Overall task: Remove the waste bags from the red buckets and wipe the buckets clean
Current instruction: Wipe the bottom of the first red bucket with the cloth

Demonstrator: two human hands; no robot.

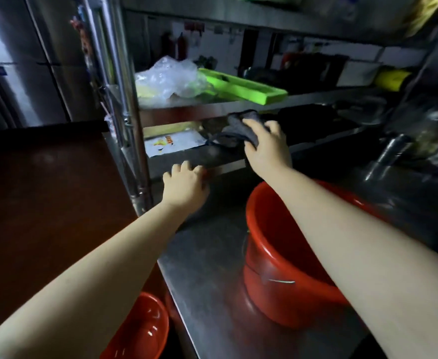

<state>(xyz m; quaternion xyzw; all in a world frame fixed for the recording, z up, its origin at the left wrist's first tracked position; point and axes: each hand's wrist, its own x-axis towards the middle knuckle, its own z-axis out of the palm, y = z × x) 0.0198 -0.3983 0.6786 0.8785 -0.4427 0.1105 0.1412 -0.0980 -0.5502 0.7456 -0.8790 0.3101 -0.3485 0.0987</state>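
Round red plastic bucket (pixel 269 255) on steel surface (pixel 207 268); right hand (pixel 267 149) grips grey cloth (pixel 241 125) at metal shelf (pixel 184 158); left hand (pixel 184 185) relaxed, empty.

No readable text (blurred logo on white packet (pixel 179 149))

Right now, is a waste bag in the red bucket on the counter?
Out, as far as shown: the red bucket has a bare red inner wall and rim; the right forearm hides part.
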